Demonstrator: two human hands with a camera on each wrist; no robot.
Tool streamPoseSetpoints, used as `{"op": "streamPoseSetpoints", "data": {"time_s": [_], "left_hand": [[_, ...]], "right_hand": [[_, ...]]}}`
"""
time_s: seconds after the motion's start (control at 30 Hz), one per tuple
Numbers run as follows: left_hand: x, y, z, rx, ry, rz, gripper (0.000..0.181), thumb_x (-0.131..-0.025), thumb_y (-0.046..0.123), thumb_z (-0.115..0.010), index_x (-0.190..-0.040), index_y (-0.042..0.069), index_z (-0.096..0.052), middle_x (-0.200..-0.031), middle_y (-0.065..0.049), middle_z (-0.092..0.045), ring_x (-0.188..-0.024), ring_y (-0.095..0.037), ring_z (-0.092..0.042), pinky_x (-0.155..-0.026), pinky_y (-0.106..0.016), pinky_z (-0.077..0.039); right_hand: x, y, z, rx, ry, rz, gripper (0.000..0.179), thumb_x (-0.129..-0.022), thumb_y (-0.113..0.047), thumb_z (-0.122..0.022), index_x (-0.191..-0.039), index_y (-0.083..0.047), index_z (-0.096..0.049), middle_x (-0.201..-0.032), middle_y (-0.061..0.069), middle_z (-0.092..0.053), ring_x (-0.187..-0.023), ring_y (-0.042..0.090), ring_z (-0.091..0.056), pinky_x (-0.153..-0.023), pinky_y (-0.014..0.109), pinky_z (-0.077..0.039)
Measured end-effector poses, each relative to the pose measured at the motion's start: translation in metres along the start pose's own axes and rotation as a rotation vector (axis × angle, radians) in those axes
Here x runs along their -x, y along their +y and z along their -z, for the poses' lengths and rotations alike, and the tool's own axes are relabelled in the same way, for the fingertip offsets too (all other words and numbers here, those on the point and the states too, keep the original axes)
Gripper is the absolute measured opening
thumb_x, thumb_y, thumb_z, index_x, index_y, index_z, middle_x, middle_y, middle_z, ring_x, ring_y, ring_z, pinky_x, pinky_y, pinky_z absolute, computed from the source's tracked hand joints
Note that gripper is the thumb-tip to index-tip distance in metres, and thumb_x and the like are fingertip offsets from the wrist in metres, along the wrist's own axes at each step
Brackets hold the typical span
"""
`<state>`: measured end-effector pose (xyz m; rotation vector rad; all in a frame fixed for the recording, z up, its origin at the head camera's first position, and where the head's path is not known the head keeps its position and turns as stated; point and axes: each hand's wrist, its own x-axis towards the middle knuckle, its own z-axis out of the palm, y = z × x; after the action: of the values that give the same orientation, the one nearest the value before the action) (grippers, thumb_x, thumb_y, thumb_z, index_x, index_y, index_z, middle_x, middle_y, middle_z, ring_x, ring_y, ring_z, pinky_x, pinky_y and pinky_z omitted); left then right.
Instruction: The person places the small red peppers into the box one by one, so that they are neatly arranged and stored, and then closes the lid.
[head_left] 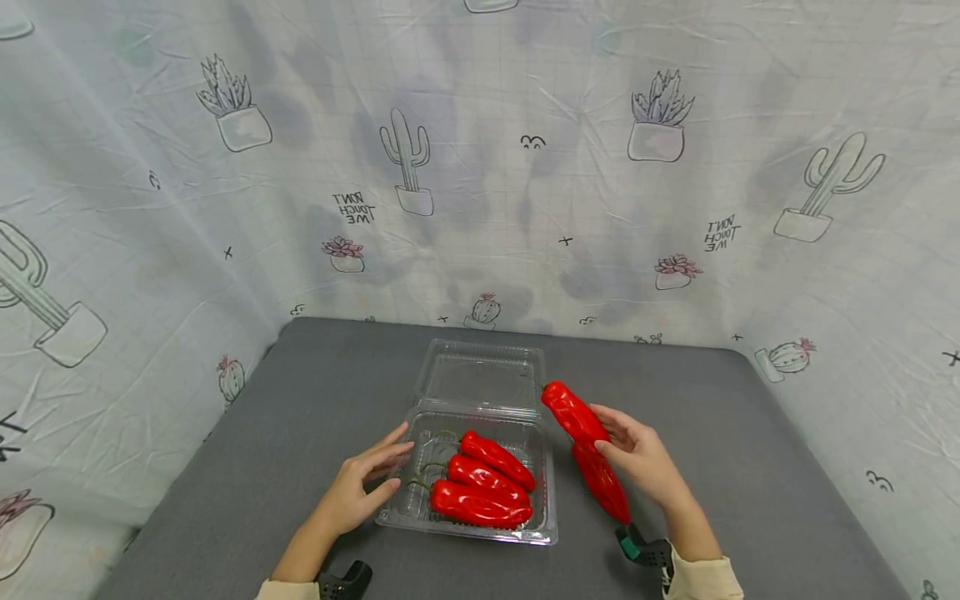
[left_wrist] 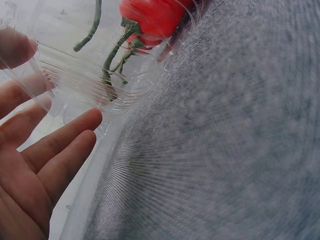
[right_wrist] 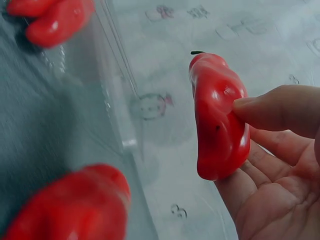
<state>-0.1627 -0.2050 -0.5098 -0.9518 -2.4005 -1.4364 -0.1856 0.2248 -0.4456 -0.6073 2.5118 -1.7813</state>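
My right hand [head_left: 637, 454] pinches a long red pepper [head_left: 572, 412] between thumb and fingers, above the table to the right of a clear plastic box. The right wrist view shows this pepper [right_wrist: 217, 117] tilted, its short dark stem end up. Below it, another red pepper [head_left: 602, 485] lies on the table. Three red peppers [head_left: 482, 505] with green stems rest side by side in the clear box [head_left: 550, 508]. Along the box's left side, my left hand [head_left: 352, 492] has its fingers spread; in the left wrist view, fingers [left_wrist: 75, 135] are close against the clear wall.
The box's hinged lid [head_left: 480, 375] lies folded back toward the far edge of the grey table [head_left: 337, 375]. A pale cloth [head_left: 480, 167] printed with cacti hangs behind and along both sides. Dark wrist devices [head_left: 347, 581] sit by the sleeves.
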Motion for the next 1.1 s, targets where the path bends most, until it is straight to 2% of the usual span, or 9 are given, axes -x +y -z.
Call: {"op": "streamPoseSetpoints", "data": {"time_s": [0.23, 0.3, 0.47, 0.57, 0.63, 0.8, 0.97, 1.03, 1.1], "left_hand": [[0.0, -0.002, 0.0, -0.007, 0.007, 0.007, 0.05, -0.086, -0.004, -0.06, -0.135, 0.003, -0.051, -0.149, -0.023, -0.035, -0.112, -0.025, -0.063, -0.086, -0.033, -0.056], [-0.001, -0.001, 0.0, -0.02, 0.007, -0.001, 0.05, -0.085, -0.006, -0.06, -0.134, 0.0, -0.051, -0.147, -0.026, -0.035, -0.11, -0.029, -0.063, -0.085, -0.035, -0.056], [-0.005, 0.013, 0.003, -0.026, 0.009, -0.016, 0.047, -0.082, -0.011, -0.059, -0.129, -0.011, -0.052, -0.141, -0.036, -0.036, -0.105, -0.039, -0.063, -0.082, -0.041, -0.057], [-0.008, 0.02, 0.004, -0.012, 0.009, -0.015, 0.046, -0.082, -0.012, -0.059, -0.127, -0.012, -0.052, -0.14, -0.038, -0.036, -0.105, -0.041, -0.062, -0.083, -0.042, -0.056], [-0.008, 0.018, 0.004, -0.019, 0.006, -0.028, 0.047, -0.082, -0.011, -0.059, -0.129, -0.01, -0.052, -0.142, -0.035, -0.036, -0.106, -0.038, -0.063, -0.083, -0.039, -0.057], [-0.002, 0.001, 0.0, -0.007, -0.001, -0.019, 0.049, -0.086, -0.005, -0.059, -0.134, -0.001, -0.051, -0.149, -0.024, -0.035, -0.11, -0.031, -0.063, -0.086, -0.034, -0.056], [0.0, -0.003, -0.001, 0.009, -0.003, 0.005, 0.048, -0.087, -0.002, -0.059, -0.135, 0.002, -0.051, -0.149, -0.023, -0.035, -0.11, -0.031, -0.063, -0.087, -0.034, -0.055], [0.001, -0.003, -0.001, 0.003, 0.0, -0.002, 0.049, -0.087, -0.002, -0.059, -0.134, 0.002, -0.052, -0.149, -0.023, -0.035, -0.11, -0.031, -0.063, -0.087, -0.034, -0.056], [0.001, -0.004, 0.0, -0.001, 0.003, -0.007, 0.049, -0.087, -0.003, -0.059, -0.134, 0.002, -0.052, -0.148, -0.023, -0.036, -0.109, -0.031, -0.063, -0.086, -0.035, -0.056]], "right_hand": [[-0.006, -0.002, -0.022, 0.024, -0.07, -0.026, 0.049, -0.089, -0.008, -0.063, -0.135, 0.002, -0.049, -0.127, 0.024, -0.057, -0.106, 0.01, -0.06, -0.083, 0.015, -0.052], [-0.007, -0.003, -0.027, 0.015, -0.098, -0.025, 0.049, -0.09, -0.009, -0.063, -0.135, 0.002, -0.049, -0.126, 0.024, -0.057, -0.106, 0.014, -0.061, -0.083, 0.016, -0.052], [-0.009, -0.005, -0.04, -0.044, -0.17, -0.007, 0.049, -0.091, -0.009, -0.062, -0.135, 0.004, -0.047, -0.128, 0.026, -0.055, -0.108, 0.012, -0.061, -0.086, 0.016, -0.051], [-0.01, -0.005, -0.048, -0.076, -0.201, 0.01, 0.049, -0.091, -0.008, -0.061, -0.135, 0.005, -0.046, -0.128, 0.027, -0.055, -0.107, 0.011, -0.061, -0.085, 0.016, -0.051], [-0.012, -0.005, -0.053, -0.089, -0.219, 0.023, 0.048, -0.091, -0.006, -0.061, -0.135, 0.006, -0.047, -0.128, 0.027, -0.055, -0.106, 0.012, -0.062, -0.085, 0.017, -0.052], [-0.014, -0.009, -0.065, -0.086, -0.259, 0.062, 0.046, -0.091, -0.006, -0.061, -0.134, 0.005, -0.048, -0.127, 0.025, -0.057, -0.105, 0.016, -0.063, -0.083, 0.019, -0.054], [-0.017, -0.016, -0.075, -0.083, -0.298, 0.041, 0.045, -0.091, -0.003, -0.058, -0.134, 0.003, -0.048, -0.128, 0.023, -0.056, -0.102, 0.018, -0.063, -0.08, 0.029, -0.057], [-0.019, -0.019, -0.079, -0.078, -0.312, 0.032, 0.044, -0.09, -0.001, -0.058, -0.134, 0.002, -0.049, -0.127, 0.022, -0.057, -0.101, 0.021, -0.063, -0.08, 0.031, -0.057], [-0.02, -0.023, -0.082, -0.07, -0.327, 0.02, 0.045, -0.09, -0.001, -0.058, -0.134, 0.001, -0.049, -0.128, 0.02, -0.057, -0.104, 0.023, -0.062, -0.082, 0.026, -0.056]]}}
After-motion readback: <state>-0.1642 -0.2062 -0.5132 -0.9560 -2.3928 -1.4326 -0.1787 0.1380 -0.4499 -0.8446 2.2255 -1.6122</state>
